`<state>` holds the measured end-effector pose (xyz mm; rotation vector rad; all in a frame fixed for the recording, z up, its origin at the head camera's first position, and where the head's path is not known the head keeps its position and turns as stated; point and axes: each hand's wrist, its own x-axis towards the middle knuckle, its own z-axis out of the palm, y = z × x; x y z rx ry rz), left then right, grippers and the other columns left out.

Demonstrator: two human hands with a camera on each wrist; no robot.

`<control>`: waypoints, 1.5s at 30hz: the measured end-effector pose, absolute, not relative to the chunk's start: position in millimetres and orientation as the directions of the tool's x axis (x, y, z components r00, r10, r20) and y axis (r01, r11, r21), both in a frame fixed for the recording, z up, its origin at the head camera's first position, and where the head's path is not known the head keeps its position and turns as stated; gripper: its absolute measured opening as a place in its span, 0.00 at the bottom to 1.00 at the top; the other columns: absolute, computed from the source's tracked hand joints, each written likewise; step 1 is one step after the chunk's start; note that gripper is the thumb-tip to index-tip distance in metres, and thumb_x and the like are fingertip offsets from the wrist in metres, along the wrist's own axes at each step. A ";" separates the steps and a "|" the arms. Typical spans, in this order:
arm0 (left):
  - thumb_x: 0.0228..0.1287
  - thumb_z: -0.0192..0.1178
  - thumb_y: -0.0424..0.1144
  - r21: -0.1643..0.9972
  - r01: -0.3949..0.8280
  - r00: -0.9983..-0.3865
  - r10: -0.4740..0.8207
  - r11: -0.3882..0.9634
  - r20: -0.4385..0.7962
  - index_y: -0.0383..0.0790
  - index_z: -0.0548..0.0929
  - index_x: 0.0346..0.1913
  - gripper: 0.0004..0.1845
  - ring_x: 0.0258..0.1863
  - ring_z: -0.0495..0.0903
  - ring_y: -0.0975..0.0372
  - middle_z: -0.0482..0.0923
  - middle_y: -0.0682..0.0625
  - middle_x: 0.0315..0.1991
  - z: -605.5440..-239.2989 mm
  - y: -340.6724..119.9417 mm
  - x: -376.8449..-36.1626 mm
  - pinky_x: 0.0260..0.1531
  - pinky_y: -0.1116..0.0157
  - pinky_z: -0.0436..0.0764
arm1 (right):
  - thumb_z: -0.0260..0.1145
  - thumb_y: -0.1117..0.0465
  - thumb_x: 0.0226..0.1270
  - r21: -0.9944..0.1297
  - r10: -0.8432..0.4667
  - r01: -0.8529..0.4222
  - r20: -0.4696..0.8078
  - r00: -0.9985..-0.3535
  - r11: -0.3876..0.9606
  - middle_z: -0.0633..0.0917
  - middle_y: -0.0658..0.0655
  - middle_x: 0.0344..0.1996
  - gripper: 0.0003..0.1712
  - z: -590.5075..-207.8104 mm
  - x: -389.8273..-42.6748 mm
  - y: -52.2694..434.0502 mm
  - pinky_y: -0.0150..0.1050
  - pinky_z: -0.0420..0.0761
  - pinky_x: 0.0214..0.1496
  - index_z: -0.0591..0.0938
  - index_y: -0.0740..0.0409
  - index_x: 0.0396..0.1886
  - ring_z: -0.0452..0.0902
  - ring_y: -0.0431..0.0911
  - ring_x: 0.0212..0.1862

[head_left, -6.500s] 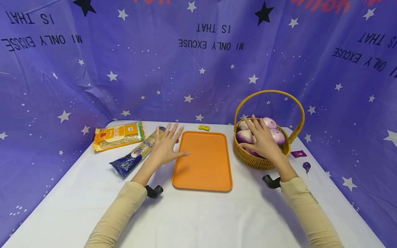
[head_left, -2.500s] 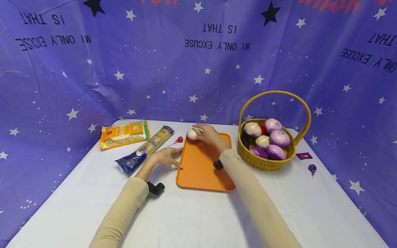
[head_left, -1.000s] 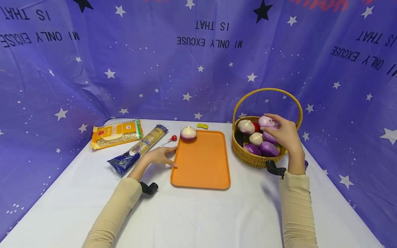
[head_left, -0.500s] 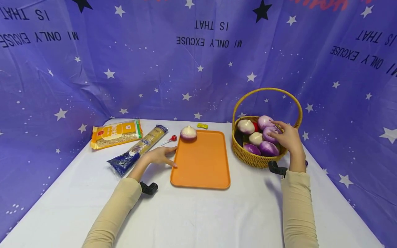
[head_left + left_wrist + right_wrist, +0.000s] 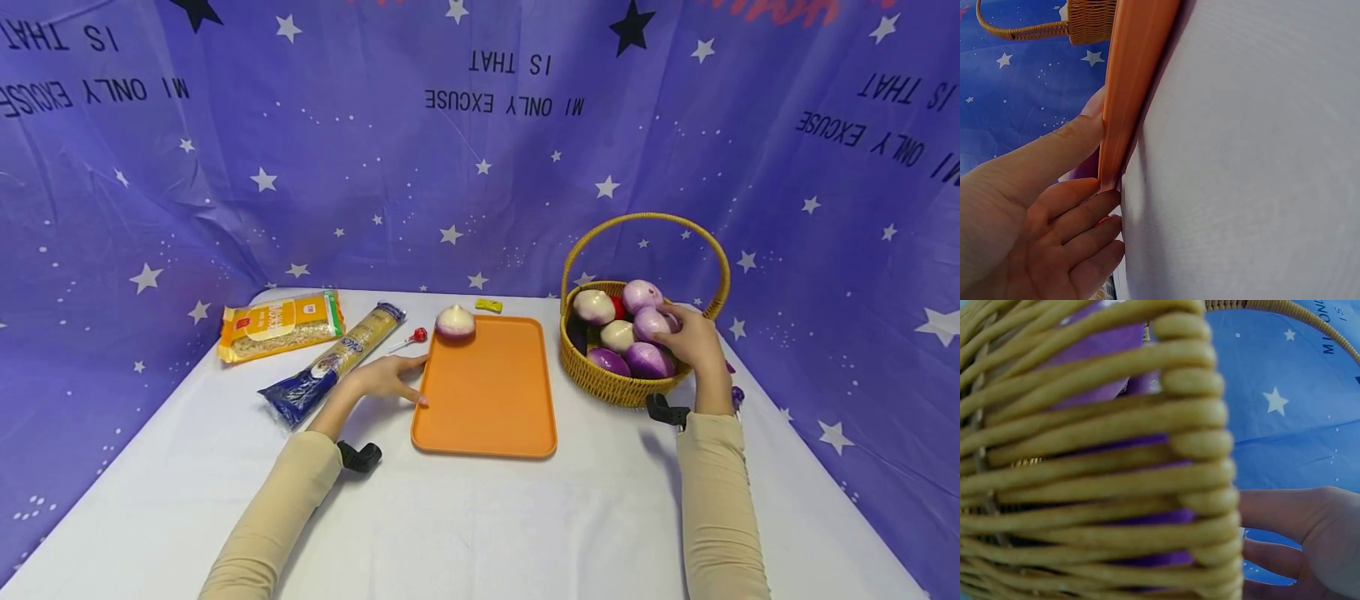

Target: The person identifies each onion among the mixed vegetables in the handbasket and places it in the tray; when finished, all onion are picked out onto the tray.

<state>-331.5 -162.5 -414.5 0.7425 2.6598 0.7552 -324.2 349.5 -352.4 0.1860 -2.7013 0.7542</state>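
An orange tray (image 5: 487,400) lies mid-table with one white-and-purple onion (image 5: 455,322) at its far left corner. My left hand (image 5: 387,377) rests flat on the table, thumb and fingers (image 5: 1072,234) against the tray's left edge (image 5: 1125,94). A wicker basket (image 5: 626,389) with a hoop handle stands to the right of the tray and holds several purple and white onions. My right hand (image 5: 693,342) reaches into the basket from its right side, fingers curled over a purple onion (image 5: 649,320). In the right wrist view the basket's weave (image 5: 1116,487) fills the frame, with the hand (image 5: 1300,540) behind it.
A yellow noodle packet (image 5: 281,323) and a blue-ended spaghetti bag (image 5: 333,364) lie left of the tray, with a red lollipop (image 5: 414,337) beside them. A small yellow sweet (image 5: 488,305) lies behind the tray. Starred purple cloth walls in the table.
Earlier, my right hand took an onion from the basket and set it on the tray. In the last second it has sunk onto a purple onion in the basket. My left hand stays put.
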 end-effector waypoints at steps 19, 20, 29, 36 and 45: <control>0.54 0.71 0.52 0.551 0.397 -0.830 0.544 0.734 -0.126 0.37 0.60 0.73 0.48 0.70 0.57 0.43 0.61 0.38 0.70 -413.5 -162.5 -330.6 0.68 0.46 0.56 | 0.68 0.50 0.64 -0.515 -0.029 -0.258 0.410 -0.911 0.818 0.77 0.70 0.57 0.33 -321.0 -305.3 321.4 0.61 0.74 0.52 0.73 0.58 0.66 0.74 0.65 0.52; 0.54 0.71 0.52 0.550 0.399 -0.829 0.545 0.733 -0.126 0.37 0.60 0.73 0.48 0.70 0.57 0.42 0.61 0.37 0.70 -413.5 -162.4 -330.6 0.68 0.46 0.56 | 0.69 0.49 0.64 -0.515 -0.033 -0.265 0.416 -0.909 0.815 0.78 0.70 0.56 0.33 -319.5 -304.3 318.1 0.60 0.74 0.50 0.73 0.57 0.66 0.75 0.63 0.50; 0.54 0.72 0.51 0.547 0.409 -0.831 0.545 0.730 -0.106 0.35 0.61 0.73 0.48 0.69 0.57 0.42 0.62 0.37 0.69 -413.6 -161.8 -328.5 0.68 0.46 0.56 | 0.73 0.53 0.59 -0.506 -0.138 -0.385 0.457 -0.878 0.772 0.80 0.66 0.55 0.31 -309.5 -299.4 286.3 0.59 0.75 0.54 0.77 0.55 0.62 0.75 0.64 0.56; 0.53 0.72 0.51 0.553 0.412 -0.830 0.548 0.724 -0.099 0.34 0.61 0.72 0.48 0.69 0.57 0.42 0.62 0.37 0.69 -414.5 -162.3 -329.0 0.68 0.46 0.55 | 0.72 0.55 0.61 -0.449 -0.264 -0.495 0.483 -0.835 0.744 0.82 0.63 0.49 0.29 -308.3 -299.3 260.2 0.54 0.76 0.50 0.78 0.57 0.61 0.76 0.58 0.47; 0.53 0.71 0.53 0.557 0.400 -0.832 0.543 0.728 -0.113 0.36 0.61 0.72 0.48 0.70 0.57 0.44 0.62 0.39 0.70 -416.4 -162.8 -331.4 0.69 0.48 0.55 | 0.74 0.61 0.57 -0.498 -0.382 -0.590 0.461 -0.801 0.636 0.81 0.63 0.53 0.29 -323.9 -306.4 221.6 0.49 0.81 0.53 0.79 0.60 0.59 0.78 0.57 0.52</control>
